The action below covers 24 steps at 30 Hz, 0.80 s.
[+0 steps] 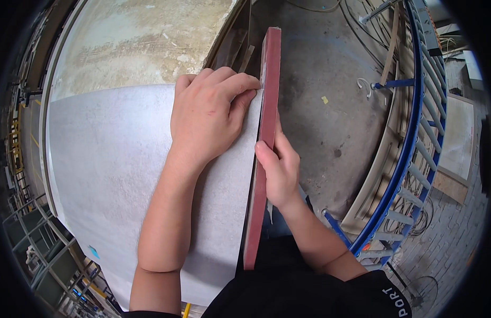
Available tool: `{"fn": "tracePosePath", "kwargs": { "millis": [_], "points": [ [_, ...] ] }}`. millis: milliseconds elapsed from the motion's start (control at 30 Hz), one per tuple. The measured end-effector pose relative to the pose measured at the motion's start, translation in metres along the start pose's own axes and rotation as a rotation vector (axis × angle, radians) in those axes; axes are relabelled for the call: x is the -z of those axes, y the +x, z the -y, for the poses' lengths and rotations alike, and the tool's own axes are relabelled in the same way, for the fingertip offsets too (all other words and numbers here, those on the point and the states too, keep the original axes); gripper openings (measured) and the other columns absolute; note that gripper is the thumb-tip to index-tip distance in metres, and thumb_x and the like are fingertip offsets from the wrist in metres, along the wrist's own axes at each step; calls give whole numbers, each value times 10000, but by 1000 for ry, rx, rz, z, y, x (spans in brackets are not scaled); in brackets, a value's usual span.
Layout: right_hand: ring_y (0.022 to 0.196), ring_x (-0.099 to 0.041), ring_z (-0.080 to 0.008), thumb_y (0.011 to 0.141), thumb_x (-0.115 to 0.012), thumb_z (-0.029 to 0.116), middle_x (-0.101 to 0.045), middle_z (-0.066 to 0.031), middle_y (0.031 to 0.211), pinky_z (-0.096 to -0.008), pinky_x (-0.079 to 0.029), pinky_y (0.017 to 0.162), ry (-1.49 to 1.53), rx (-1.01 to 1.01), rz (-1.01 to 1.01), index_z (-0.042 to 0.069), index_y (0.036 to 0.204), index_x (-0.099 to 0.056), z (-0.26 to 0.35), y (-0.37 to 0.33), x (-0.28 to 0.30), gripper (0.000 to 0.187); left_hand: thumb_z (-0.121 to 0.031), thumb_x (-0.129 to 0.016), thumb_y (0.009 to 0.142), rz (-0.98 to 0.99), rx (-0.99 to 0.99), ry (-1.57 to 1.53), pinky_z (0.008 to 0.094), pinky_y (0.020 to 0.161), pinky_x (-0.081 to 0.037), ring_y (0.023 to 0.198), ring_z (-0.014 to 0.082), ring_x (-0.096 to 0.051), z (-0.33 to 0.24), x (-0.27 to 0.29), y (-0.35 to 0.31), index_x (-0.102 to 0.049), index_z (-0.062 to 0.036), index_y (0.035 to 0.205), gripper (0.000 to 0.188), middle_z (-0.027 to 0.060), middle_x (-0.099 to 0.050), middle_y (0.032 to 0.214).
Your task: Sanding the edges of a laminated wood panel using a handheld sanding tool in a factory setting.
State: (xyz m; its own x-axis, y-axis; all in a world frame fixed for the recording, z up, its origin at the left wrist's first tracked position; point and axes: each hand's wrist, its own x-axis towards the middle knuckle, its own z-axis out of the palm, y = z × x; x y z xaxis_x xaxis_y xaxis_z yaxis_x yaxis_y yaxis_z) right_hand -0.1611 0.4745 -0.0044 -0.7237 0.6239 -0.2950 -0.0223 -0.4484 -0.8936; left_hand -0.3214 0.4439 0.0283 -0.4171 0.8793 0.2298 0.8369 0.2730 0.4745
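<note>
A large pale grey panel [113, 175] lies flat on the worktop [134, 37], whose bare, stained far part shows beyond the panel's far edge. Along the panel's right edge stands a long dark red strip [266, 122], on its narrow side, running from near the person's body to past the panel's far corner. Right of that edge the room opens down to a grey concrete floor [319, 79], free for a stretch until a blue roller conveyor [415, 138] curves along the right side; cables and a white hook lie on the floor near it, and a small yellow scrap [324, 99] sits well apart from the strip. A small blue mark [94, 252] sits near the panel's near left corner. The left hand [208, 114] rests palm down on the panel at its far right corner, fingers curled with the tips pressed against the strip's inner face. The right hand [280, 169] grips the strip from the outer side about midway along it, thumb hooked over the top edge and fingers hidden behind. Both forearms come up from the lower edge, the left across the panel, the right beside the strip.
</note>
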Motion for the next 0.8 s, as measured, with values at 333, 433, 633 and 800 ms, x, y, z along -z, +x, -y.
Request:
{"fn": "tracePosePath", "kwargs": {
  "millis": [333, 433, 633, 800],
  "points": [
    [1404, -356, -230, 936, -487, 67, -355, -216, 1525, -328, -274, 1144, -76, 117, 6, -126, 1500, -186, -3, -10, -2, 668, -148, -659, 863, 3, -5, -10, 333, 779, -365, 824, 210, -594, 0, 0, 0, -706, -156, 941, 92, -3, -632, 829],
    [1401, -361, -227, 937, -496, 76, -358, -217, 1524, -319, -281, 1140, -164, 192, 39, -120, 1502, -192, -11, -23, 3, 670, -146, -658, 863, 14, -2, 3, 332, 782, -366, 825, 209, -594, 0, 0, -1, -707, -157, 943, 94, -4, -631, 831],
    [1396, -367, -225, 930, -504, 69, -362, -224, 1520, -309, -291, 1133, -61, 64, -14, -122, 1501, -185, -7, -8, -2, 682, -155, -664, 859, -20, -22, -6, 333, 773, -364, 823, 201, -594, 2, -2, -1, -704, -165, 947, 97, -8, -620, 814],
    [1377, -392, -223, 943, -499, 76, -380, -215, 1507, -315, -294, 1131, -165, 217, 21, -127, 1497, -196, -15, -33, -2, 663, -162, -660, 860, 18, -1, 17, 331, 771, -362, 826, 196, -593, 2, 1, -3, -703, -170, 946, 96, -12, -614, 808]
  ]
}}
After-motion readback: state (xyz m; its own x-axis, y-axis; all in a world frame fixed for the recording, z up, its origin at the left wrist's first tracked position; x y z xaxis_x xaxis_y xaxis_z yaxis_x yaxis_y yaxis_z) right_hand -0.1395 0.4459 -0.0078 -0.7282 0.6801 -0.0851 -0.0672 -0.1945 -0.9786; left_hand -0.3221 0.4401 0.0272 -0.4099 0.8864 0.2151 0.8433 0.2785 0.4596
